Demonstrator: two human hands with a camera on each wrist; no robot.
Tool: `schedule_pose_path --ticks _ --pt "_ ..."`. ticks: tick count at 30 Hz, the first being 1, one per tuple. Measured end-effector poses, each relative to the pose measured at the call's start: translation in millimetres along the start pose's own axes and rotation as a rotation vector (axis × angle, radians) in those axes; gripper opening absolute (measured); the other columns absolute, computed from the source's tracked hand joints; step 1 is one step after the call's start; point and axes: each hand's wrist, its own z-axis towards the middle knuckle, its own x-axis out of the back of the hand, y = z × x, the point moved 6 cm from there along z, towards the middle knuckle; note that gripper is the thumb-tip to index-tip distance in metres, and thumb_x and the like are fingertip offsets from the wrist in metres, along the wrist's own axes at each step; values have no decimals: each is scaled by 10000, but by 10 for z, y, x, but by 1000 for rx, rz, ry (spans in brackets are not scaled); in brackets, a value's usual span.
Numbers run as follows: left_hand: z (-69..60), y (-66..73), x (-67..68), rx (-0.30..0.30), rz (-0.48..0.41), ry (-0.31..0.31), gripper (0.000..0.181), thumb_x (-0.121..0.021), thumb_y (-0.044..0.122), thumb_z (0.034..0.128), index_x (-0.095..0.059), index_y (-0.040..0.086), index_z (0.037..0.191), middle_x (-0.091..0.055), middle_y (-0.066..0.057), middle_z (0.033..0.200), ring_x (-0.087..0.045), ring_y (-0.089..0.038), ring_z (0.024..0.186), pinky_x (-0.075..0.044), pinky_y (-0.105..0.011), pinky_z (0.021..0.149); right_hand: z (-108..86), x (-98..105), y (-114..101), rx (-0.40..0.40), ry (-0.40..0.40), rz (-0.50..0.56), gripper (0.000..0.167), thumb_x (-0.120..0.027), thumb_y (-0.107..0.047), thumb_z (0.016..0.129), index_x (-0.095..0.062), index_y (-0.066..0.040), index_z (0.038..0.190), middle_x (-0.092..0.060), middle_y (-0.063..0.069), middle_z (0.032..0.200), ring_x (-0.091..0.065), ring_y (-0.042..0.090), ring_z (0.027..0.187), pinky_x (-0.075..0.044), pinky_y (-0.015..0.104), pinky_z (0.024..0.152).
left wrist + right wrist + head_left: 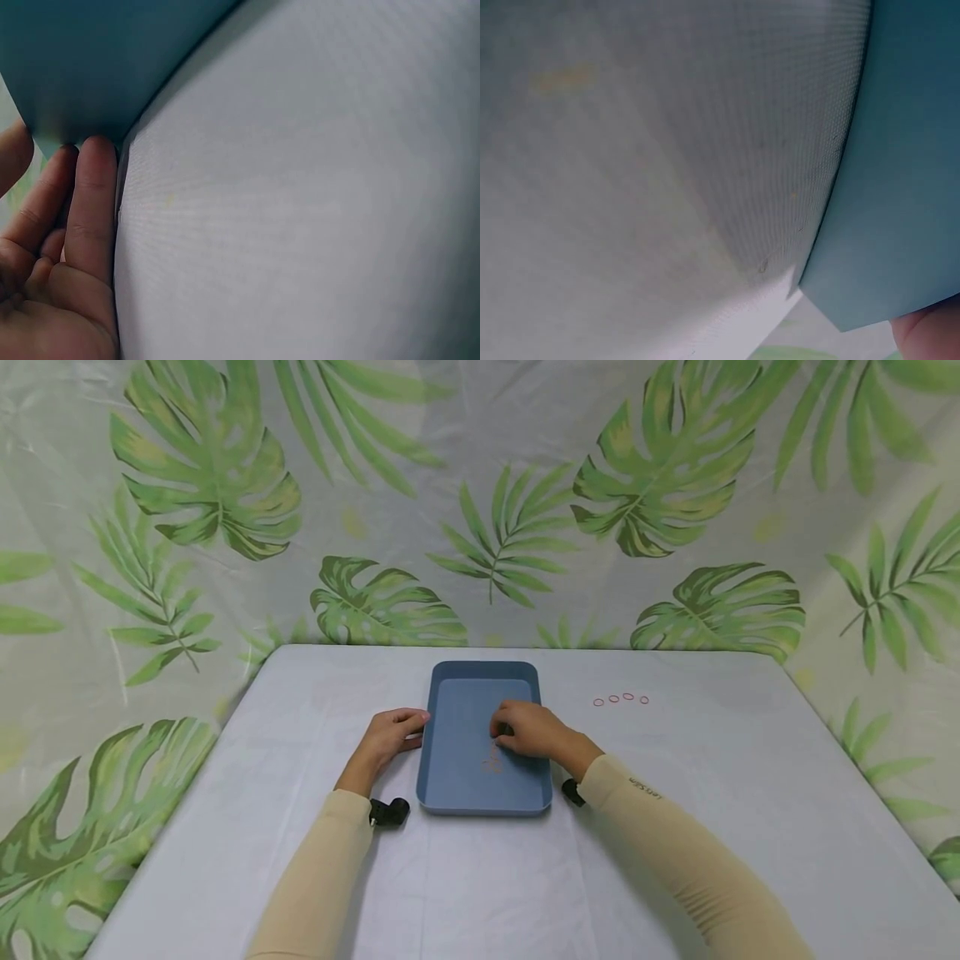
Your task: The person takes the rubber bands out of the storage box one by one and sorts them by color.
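Beyond left hand and right hand: leaf-print curtain. Beneath: white table. Under right hand, just right of left hand: blue tray. Left hand: released, fingers nearly straight, fingertips against tray's left outer wall. Right hand: over tray's right half, fingers curled; cannot tell whether pinching anything. Inside tray, just on near side of right fingertips: small orange items, too small to identify. Right of right hand, past tray: 4 thin red rings, in loose row.
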Motion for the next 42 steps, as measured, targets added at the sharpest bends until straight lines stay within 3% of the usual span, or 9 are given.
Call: schedule_pose_path --ticks 15,26,32,42 --pt "-15 23 -18 -11 6 -5 404 -635 215 983 -611 -24 1308 -619 -142 1287 -625 -109 1050 -598 -249 904 -29 42 -10 -6 10 41 40 -735 -200 900 -733 -165 881 -627 1 922 -559 134 797 -509 295 709" --pt "-13 10 -12 5 -10 -6 407 -633 210 984 -604 -19 1319 -607 -151 1305 -628 -106 1050 -595 -263 923 -17 210 -26 0 84 318 61 -720 -178 917 -731 -122 938 -703 42 943 -639 161 854 -529 265 732" --pt "-16 11 1 -3 -8 -8 405 -625 208 990 -600 -27 1319 -603 -165 1314 -630 -109 1049 -593 -259 923 -44 373 -59 -33 92 485 86 -701 -193 934 -735 -130 984 -734 38 974 -641 169 904 -541 317 808" --pt "-9 9 -1 -4 -8 -13 408 -634 207 984 -604 -31 1314 -627 -128 1260 -625 -97 1024 -597 -247 902 -175 586 215 -127 120 625 99 -682 -213 951 -727 -137 998 -719 63 1024 -621 197 927 -539 325 807"
